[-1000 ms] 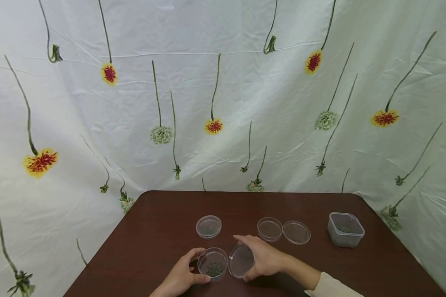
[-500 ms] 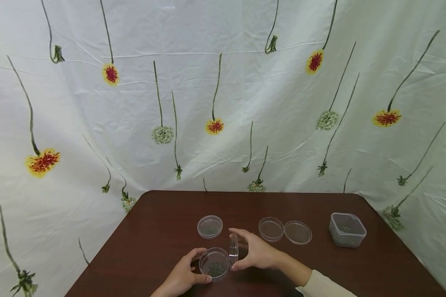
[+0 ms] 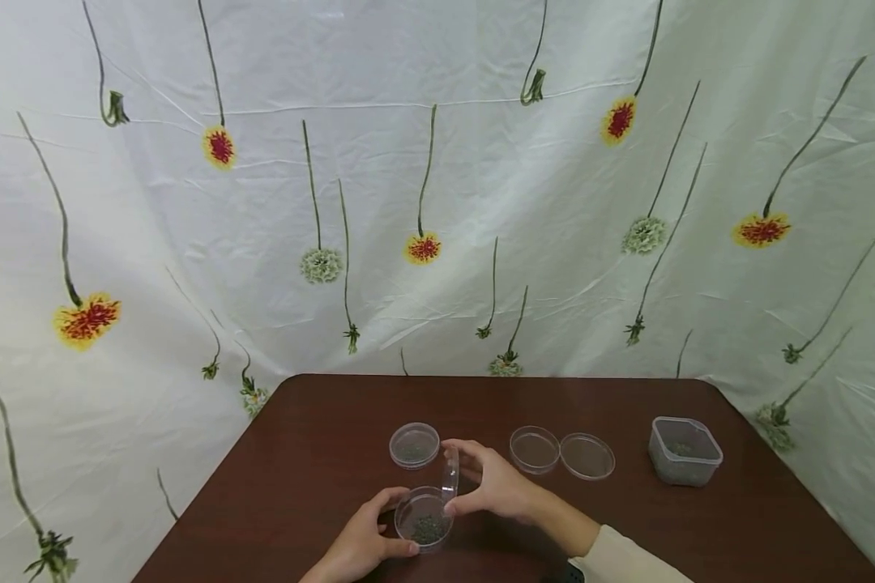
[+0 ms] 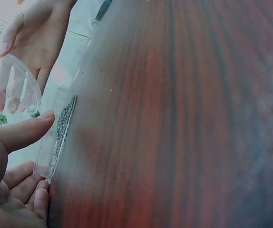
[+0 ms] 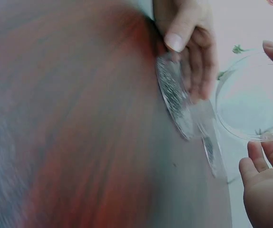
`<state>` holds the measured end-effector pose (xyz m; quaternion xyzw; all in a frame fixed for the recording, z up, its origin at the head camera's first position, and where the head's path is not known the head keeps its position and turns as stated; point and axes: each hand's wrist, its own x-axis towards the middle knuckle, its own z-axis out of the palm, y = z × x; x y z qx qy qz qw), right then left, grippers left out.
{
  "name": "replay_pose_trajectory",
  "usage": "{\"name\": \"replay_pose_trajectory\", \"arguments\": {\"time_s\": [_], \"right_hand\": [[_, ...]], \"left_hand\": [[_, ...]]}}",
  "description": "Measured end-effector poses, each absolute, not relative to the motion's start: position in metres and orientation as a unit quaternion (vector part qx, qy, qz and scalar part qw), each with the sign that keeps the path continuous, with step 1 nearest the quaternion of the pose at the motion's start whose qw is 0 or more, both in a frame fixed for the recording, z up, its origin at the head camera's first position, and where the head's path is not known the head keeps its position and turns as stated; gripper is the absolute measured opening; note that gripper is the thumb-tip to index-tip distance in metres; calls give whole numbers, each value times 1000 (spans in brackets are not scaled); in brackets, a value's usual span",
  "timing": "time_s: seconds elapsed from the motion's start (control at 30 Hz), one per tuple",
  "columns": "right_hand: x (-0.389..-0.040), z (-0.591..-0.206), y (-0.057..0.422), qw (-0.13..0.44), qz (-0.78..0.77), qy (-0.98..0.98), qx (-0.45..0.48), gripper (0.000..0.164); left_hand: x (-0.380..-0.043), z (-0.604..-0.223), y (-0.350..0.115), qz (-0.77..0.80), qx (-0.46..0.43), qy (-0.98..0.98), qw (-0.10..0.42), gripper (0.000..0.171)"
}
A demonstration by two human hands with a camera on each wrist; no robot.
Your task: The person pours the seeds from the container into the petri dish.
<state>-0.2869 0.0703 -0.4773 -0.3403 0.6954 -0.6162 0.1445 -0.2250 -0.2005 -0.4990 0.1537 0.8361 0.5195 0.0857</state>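
Near the front of the table, my left hand (image 3: 360, 538) grips a clear petri dish (image 3: 408, 507) by its sides, thumb at the near side and fingers at the far side. Dark green granules (image 3: 428, 530) lie in the dish, gathered toward its near side. My right hand (image 3: 497, 486) holds a clear round petri dish lid (image 3: 450, 472) by its edge, thumb and fingers on opposite sides. The lid stands on edge over the right side of the dish. In the left wrist view, the lid (image 4: 29, 88) is tilted and apart from the dish (image 4: 45, 142).
Behind the left hand stands another petri dish (image 3: 414, 427) with some granules. Two clear round dish parts (image 3: 535, 447) lie side by side farther right. A square plastic tub (image 3: 681, 470) with dark contents stands near the right edge of the brown table (image 3: 321, 437).
My right hand has moved left with the lid and turned it from facing me to upright, bringing it over the dish's right side. The left hand keeps its hold on the dish.
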Motion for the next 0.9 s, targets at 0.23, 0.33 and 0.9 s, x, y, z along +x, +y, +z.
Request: {"name": "replay_pose_trajectory", "arguments": {"time_s": [0.23, 0.33, 0.9], "right_hand": [[-288, -478, 76, 156, -590, 711, -350, 92], [-286, -478, 75, 159, -572, 721, -358, 94], [-284, -485, 53, 166, -526, 753, -359, 91]], "left_hand": [[-223, -498, -198, 528, 146, 832, 87, 75], [-224, -496, -196, 529, 144, 832, 86, 76], [-223, -497, -196, 530, 130, 832, 100, 80]]}}
